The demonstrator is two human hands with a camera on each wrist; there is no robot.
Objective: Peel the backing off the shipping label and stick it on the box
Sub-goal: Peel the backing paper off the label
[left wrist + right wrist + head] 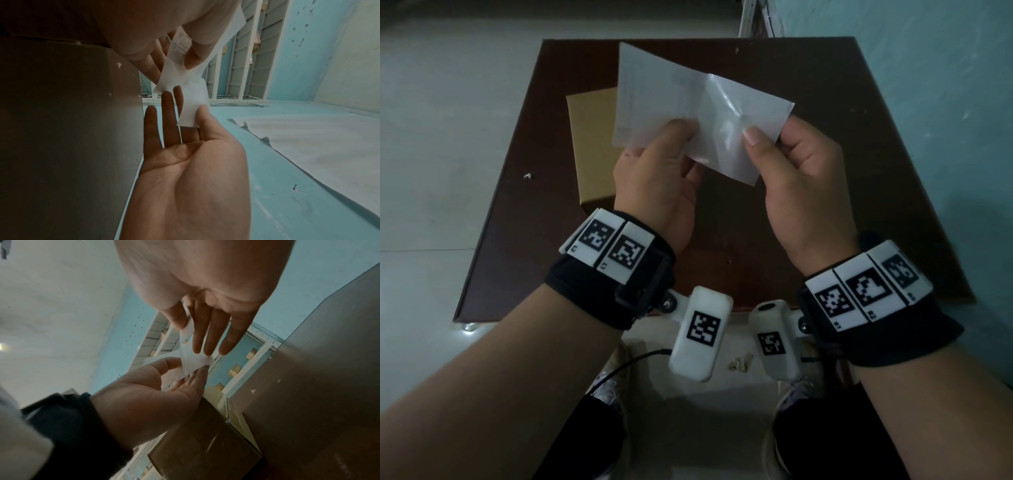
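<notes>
Bare dark table [825, 144] right of the box [592, 147]; held label [654, 96] overhanging the box's right edge.

Box [592, 150] partly behind label [654, 92]

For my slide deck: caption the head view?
Both hands peel a shipping label from its glossy backing.

This looks like a stockroom or small warehouse. White slotted-metal shelving [244, 53] stands against a pale blue painted wall [304, 48] at the far right, with brown cartons [236, 368] on its shelves. A plain dark brown table [825, 154] sits on a pale, bare floor [448, 120].
</notes>
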